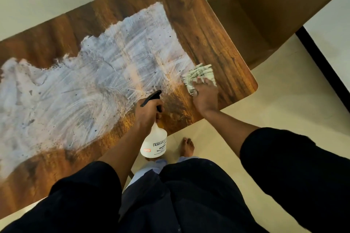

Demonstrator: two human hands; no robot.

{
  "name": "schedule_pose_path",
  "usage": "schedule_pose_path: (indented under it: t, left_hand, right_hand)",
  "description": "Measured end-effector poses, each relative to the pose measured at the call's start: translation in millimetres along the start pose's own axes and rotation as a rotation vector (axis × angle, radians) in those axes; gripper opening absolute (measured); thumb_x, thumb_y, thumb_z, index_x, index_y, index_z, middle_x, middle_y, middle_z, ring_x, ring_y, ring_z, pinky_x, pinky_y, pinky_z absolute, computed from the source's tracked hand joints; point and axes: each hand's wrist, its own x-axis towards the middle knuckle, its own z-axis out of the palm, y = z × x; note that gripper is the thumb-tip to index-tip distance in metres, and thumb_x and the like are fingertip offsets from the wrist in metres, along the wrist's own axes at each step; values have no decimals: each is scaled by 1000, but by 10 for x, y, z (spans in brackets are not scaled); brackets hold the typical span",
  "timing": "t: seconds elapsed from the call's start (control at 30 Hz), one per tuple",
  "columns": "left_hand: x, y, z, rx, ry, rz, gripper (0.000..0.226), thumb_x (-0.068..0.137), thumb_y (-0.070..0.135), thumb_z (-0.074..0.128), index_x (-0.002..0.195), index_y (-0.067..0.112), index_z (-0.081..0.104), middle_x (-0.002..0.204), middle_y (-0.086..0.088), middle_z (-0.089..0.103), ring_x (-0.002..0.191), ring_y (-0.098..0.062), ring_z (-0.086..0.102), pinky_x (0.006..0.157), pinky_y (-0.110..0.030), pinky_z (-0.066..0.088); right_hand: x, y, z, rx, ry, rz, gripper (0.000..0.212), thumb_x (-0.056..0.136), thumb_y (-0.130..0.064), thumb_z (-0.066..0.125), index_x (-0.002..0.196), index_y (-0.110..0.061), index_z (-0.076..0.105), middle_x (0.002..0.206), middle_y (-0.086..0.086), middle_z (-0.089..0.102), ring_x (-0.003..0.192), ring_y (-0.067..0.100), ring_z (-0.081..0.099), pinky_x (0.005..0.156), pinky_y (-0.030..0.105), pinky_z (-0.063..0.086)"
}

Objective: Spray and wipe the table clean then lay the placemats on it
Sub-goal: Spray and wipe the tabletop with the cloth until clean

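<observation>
A dark wooden table [204, 24] runs from the lower left to the right, and a wide wet, streaky sheen [94, 81] covers its middle. My left hand [146, 113] grips the neck of a white spray bottle [154, 143] with a black trigger head, held over the table's near edge with the nozzle aimed at the surface. My right hand [205, 94] presses flat on a white and green checked cloth [198, 74] near the table's right end. No placemats are in view.
A brown chair [274, 15] stands beyond the table's right end. Pale floor tiles [274, 104] with a black strip [322, 58] lie to the right. My bare foot [187, 147] stands just below the near table edge.
</observation>
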Motion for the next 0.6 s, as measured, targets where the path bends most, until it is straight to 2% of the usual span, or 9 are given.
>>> schedule_pose_path:
  t: [0.07,0.13,0.2,0.3,0.37,0.43,0.53,0.6]
  left_hand:
    - [26,8,-84,4,40,-21,18,88,8,67,77,-4,74,67,-17,67,41,-21,48,44,-30,41]
    - [63,20,-159,-7,71,-41,17,84,9,68,73,-2,74,67,-17,67,41,-21,48,45,-30,40]
    - [112,40,-226,-13,94,-53,16,80,9,68,71,-3,72,68,-19,68,39,-21,48,45,-31,39]
    - [184,57,-296,-21,117,-73,14,79,9,68,72,-2,73,67,-19,67,40,-20,50,46,-30,40]
    - [230,72,-338,-29,124,-79,12,80,7,68,70,5,74,62,-17,64,44,-21,49,45,-29,42]
    - [286,90,-364,-36,112,-86,11,80,7,68,75,8,77,60,-15,62,46,-22,49,46,-30,41]
    - [369,122,-415,-32,71,-84,21,81,9,68,97,4,81,64,-16,64,51,-23,51,47,-31,41]
    - [416,159,-461,-18,32,-67,16,84,9,68,93,7,81,65,-16,66,51,-22,51,47,-30,42]
  right_hand:
    - [-79,-277,190,18,-132,-147,53,83,0,71,132,-20,68,142,7,60,140,31,47,117,45,37]
    - [-214,-486,397,21,-254,-322,53,77,1,74,126,-19,72,138,8,64,136,35,51,111,54,43]
    - [-316,-601,521,4,-339,-493,44,79,-5,74,121,-18,72,137,6,65,134,36,53,105,55,46]
    - [-278,-499,476,31,-335,-570,42,83,-15,76,124,-19,71,138,4,65,136,31,53,110,50,43]
    - [-176,-392,350,45,-265,-498,42,85,-16,76,126,-18,71,137,3,65,134,29,54,112,47,42]
    - [-38,-262,206,37,-140,-319,42,88,-15,73,130,-18,69,139,2,63,136,27,50,117,43,37]
    - [207,20,28,33,30,5,40,94,-14,66,134,-14,65,143,4,61,138,25,47,120,38,33]
    - [320,132,-31,55,75,177,41,95,-17,64,136,-14,64,145,5,59,139,24,45,120,34,30]
